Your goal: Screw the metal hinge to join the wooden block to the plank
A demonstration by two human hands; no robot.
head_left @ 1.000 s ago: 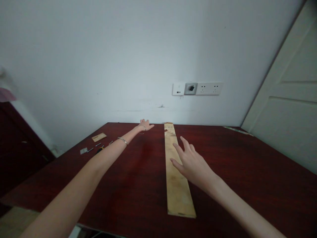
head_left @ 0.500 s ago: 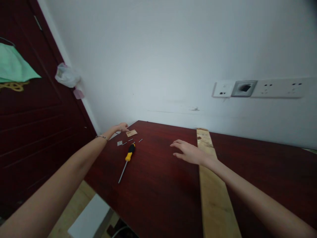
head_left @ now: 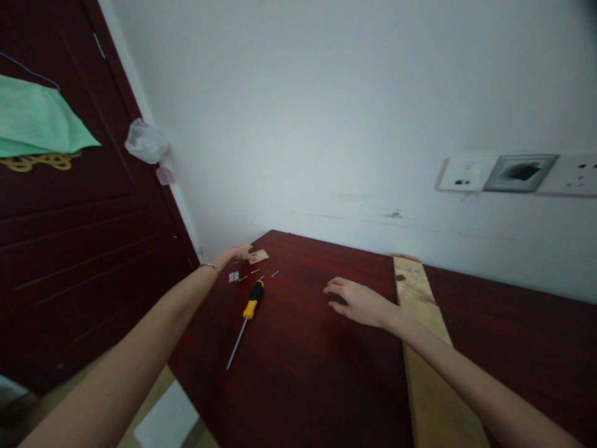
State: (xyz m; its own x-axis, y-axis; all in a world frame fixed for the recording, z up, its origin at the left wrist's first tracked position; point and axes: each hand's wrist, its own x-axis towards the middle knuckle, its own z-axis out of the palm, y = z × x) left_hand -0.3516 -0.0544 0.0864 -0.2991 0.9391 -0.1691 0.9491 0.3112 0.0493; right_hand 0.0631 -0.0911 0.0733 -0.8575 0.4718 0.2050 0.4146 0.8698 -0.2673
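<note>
left hand (head_left: 242, 251) is overlapping the wooden piece (head_left: 262, 256) near the table's (head_left: 303, 367) far corner, hold and spread hard to tell from here | right hand (head_left: 358, 302) (empty, fingers loosely parted) is hovering right of the screwdriver (head_left: 252, 305)

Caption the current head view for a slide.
Left hand at a small wooden piece, right hand empty, screwdriver on the table.

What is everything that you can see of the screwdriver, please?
The screwdriver lies on the dark red table, handle black at the far end, yellow by the shaft. The slim shaft looks metallic, tip toward the near edge. The left hand and right hand are clear of it; contact with the nearby small rod is unclear.
</note>
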